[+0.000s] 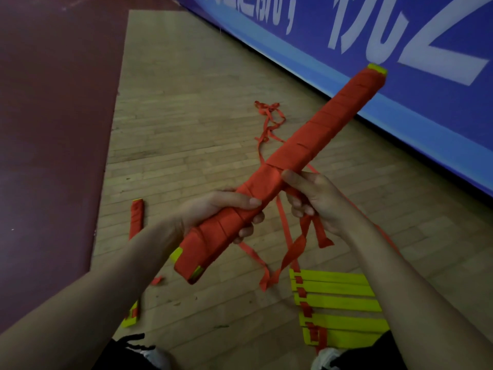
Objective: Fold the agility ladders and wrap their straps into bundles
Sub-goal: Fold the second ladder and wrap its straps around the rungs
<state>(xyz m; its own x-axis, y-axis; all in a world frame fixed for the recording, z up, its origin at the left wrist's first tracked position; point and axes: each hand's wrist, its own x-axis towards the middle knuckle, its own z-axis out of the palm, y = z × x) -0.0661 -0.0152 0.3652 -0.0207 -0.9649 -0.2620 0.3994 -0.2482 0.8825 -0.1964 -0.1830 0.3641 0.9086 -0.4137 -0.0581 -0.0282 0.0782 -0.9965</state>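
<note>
Agility ladder bundle point(290, 153), its yellow rungs stacked and wound almost end to end in red strap, is held in the air above the wooden floor point(173, 116), slanting from low near the person to high toward the blue banner point(426, 134) behind its far end. The left grip point(213, 209) is clamped round the bundle's lower third, thumb on top and fingers curled underneath. The right grip point(317, 201) sits just past the bundle's middle, its forefinger laid on the wrap and its other fingers curled round the strap tail point(324, 233) that hangs below. More loose strap point(269, 121) trails on the floor beyond the bundle, and a second ladder point(336, 303) lies flat below it, not yet wrapped. The wrapping looks nearly done, with the tail left to secure. The main risk is slack: if the right grip lets the tail go before it is tucked, the last turns would probably loosen and unwind along the bundle. The hanging loops could also snag the second ladder's rungs and drag them. A loose left hold might let the stacked rungs slide out of the wrap.
</note>
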